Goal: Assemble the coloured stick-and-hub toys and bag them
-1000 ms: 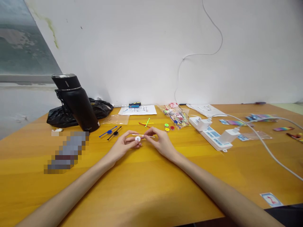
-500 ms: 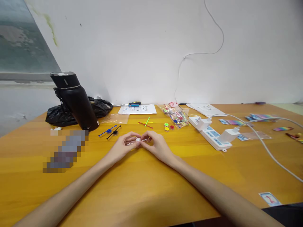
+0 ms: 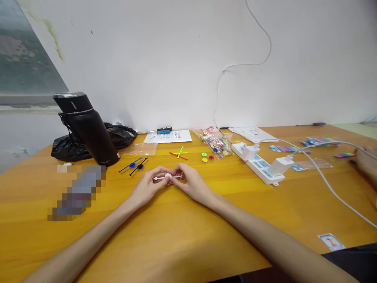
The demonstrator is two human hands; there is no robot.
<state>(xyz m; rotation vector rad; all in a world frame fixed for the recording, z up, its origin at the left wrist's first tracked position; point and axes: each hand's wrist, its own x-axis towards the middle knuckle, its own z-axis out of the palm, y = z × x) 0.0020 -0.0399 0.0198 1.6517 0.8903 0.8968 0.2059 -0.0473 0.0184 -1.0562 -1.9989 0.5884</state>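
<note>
Table (image 3: 176,243), screwdriver (image 3: 164,131) and power strip (image 3: 261,168) suggest a workroom

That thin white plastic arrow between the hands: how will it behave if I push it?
The thin white plastic arrow is probably stiff: it looks straight, with no visible sag. It likely weighs little, being so slim between the left hand and right hand. Its narrow shaft might bend or snap if pushed hard beside the round white disc.
</note>
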